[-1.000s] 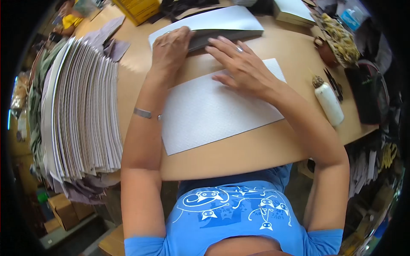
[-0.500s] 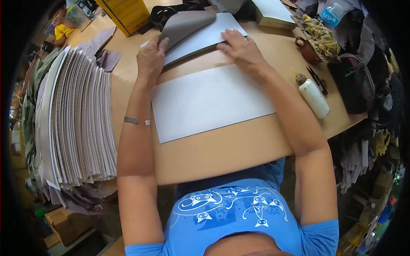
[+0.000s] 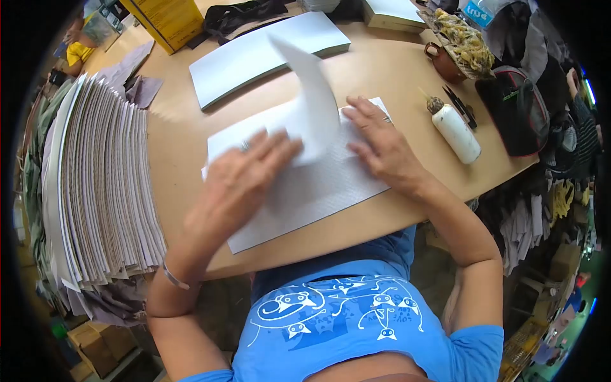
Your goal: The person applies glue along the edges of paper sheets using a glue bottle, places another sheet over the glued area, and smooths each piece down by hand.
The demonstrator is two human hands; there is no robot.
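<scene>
Well, off at the far left I see a person in yellow (image 3: pixel 77 53), and nearer, a thick run of sheets (image 3: pixel 105 184) fanned along the edge of the wooden table (image 3: pixel 382 70), their edges showing. Mauve-grey scraps (image 3: pixel 144 91) lie just beyond, then a big yellow box (image 3: pixel 167 24). Next comes the left hand (image 3: pixel 240 175), blurred, palm down with its fingers stretched out over the left part of a loose white sheet (image 3: pixel 318 114); I can't make out how firmly it presses. Past it, well apart, sits a neat stack of white paper (image 3: pixel 270 57). The loose sheet lies partly over a textured white sheet (image 3: pixel 312 194) at the near side of the table, and its right part curls up, smeared, into a standing point. The right hand (image 3: pixel 385 149) rests palm down at the textured sheet's right end, fingers spread, around nothing that I can see. Farther back is a block of paper (image 3: pixel 396 16). To the right come a brown cup (image 3: pixel 447 65), a white bottle (image 3: pixel 456 134) on its side, slim black tools (image 3: pixel 461 107) beside it, a yellowish bundle (image 3: pixel 463 41), and last, a black pouch (image 3: pixel 512 108).
</scene>
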